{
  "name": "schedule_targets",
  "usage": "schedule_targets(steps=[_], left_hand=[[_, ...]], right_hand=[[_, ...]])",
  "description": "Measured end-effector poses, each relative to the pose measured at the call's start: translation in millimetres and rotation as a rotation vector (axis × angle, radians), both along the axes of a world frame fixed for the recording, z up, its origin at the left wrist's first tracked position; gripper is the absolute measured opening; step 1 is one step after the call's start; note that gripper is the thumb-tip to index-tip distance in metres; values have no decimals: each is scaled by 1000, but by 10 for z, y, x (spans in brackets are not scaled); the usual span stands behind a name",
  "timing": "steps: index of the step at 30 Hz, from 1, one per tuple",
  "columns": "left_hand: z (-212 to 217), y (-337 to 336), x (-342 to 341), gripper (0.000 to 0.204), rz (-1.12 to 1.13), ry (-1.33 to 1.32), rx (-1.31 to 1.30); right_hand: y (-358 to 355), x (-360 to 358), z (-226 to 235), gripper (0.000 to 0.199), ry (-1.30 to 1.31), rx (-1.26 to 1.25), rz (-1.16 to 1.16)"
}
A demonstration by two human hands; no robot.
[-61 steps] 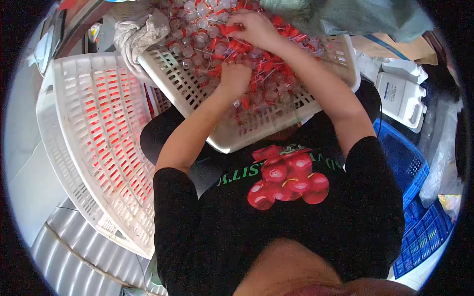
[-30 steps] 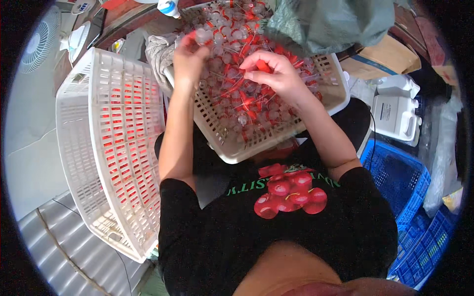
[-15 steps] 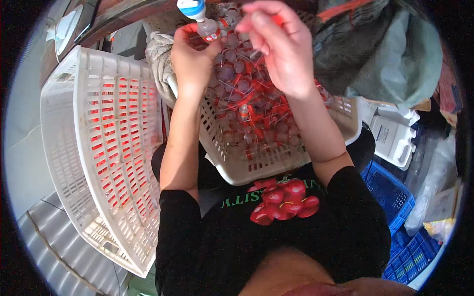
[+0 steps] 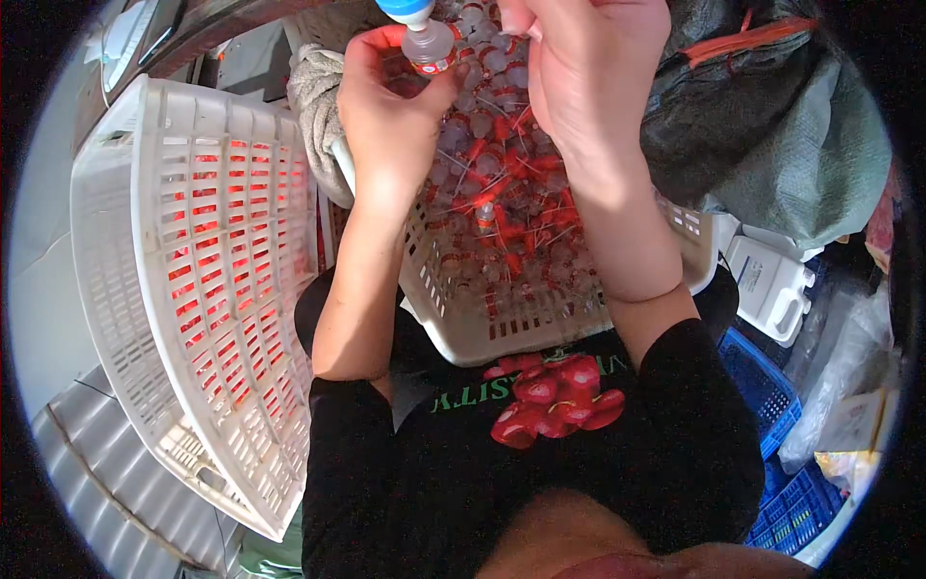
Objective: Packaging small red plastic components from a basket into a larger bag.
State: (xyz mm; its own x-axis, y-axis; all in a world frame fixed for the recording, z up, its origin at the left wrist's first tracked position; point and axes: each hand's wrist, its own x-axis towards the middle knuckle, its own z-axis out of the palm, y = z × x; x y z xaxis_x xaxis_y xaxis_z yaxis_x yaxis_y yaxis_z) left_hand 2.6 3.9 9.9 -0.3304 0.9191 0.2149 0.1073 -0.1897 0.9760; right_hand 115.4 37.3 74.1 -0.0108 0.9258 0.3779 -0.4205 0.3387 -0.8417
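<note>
At the top of the head view, my left hand [image 4: 394, 125] grips a small clear bottle [image 4: 427, 46] upright between thumb and fingers. A red band circles the bottle, and its top is blue and white, cut off by the picture's edge. My right hand [image 4: 600, 82] is raised to the right of it, fingers curled in and pressed together; whatever they hold is hidden. Under both hands, a pale plastic basket [image 4: 463, 352] holds a heap of small clear bottles [image 4: 482, 125] with red bands, mixed with thin clear sticks and red pieces.
To the left, a tall white slatted crate [image 4: 217, 299] shows red things through its openings. A grey cloth [image 4: 316, 116] hangs by the basket's left corner. On the right are a dark green sack [image 4: 772, 125], a white jug [image 4: 767, 285] and blue crates [image 4: 757, 381].
The view has shifted slightly. My right hand has risen farther toward the top edge, its fingers now partly out of the picture. My left hand keeps hold of the bottle.
</note>
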Motion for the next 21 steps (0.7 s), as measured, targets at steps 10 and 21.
schedule_targets(steps=[10,21], left_hand=[[54,-8,-15,34,-30,39,-42],[7,-9,-50,34,-55,21,-53]], right_hand=[[-6,6,-39,5,11,16,34],[-34,-54,-130,5,144,40,58]])
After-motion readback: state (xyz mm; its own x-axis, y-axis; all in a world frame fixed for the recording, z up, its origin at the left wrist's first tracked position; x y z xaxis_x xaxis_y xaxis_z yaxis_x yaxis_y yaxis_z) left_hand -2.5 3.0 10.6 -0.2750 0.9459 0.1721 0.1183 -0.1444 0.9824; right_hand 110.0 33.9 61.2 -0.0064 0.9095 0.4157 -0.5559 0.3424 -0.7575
